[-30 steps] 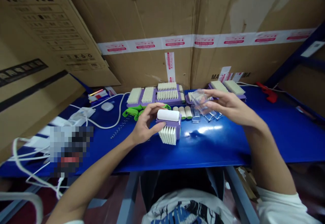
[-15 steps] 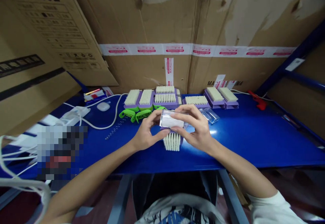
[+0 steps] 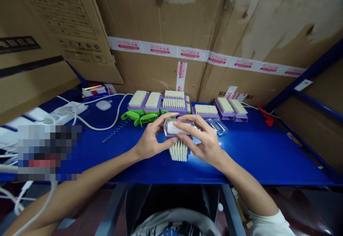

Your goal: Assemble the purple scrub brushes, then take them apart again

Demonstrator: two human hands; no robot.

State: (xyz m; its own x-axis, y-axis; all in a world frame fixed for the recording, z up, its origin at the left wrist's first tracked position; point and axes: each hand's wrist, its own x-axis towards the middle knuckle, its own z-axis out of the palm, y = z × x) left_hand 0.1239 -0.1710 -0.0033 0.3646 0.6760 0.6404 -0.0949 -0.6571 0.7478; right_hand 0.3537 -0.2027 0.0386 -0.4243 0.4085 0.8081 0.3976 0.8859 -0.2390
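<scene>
Between my two hands is a small clear plastic case (image 3: pixel 168 126) with a white panel on it. My left hand (image 3: pixel 150 139) grips its left end, thumb below and fingers behind. My right hand (image 3: pixel 206 137) closes round the right end, with fingers lying across the front of the case. Just below it, cream bristles of a brush head (image 3: pixel 178 152) point toward me, with a bit of purple base showing beside them. Whether the case is joined to this brush head is hidden by my fingers.
Several purple brush heads with cream bristles (image 3: pixel 174 104) line the back of the blue table (image 3: pixel 252 150). Green handles (image 3: pixel 148 119) lie in front at left, clear plastic parts (image 3: pixel 218 126) at right. A red tool (image 3: pixel 266 116), white mouse (image 3: pixel 103 105) and power strip (image 3: pixel 69 111) lie farther out.
The case has tilted in my hands, so its rounded clear face shows more. Both hands keep hold of it. The head view has turned slightly.
</scene>
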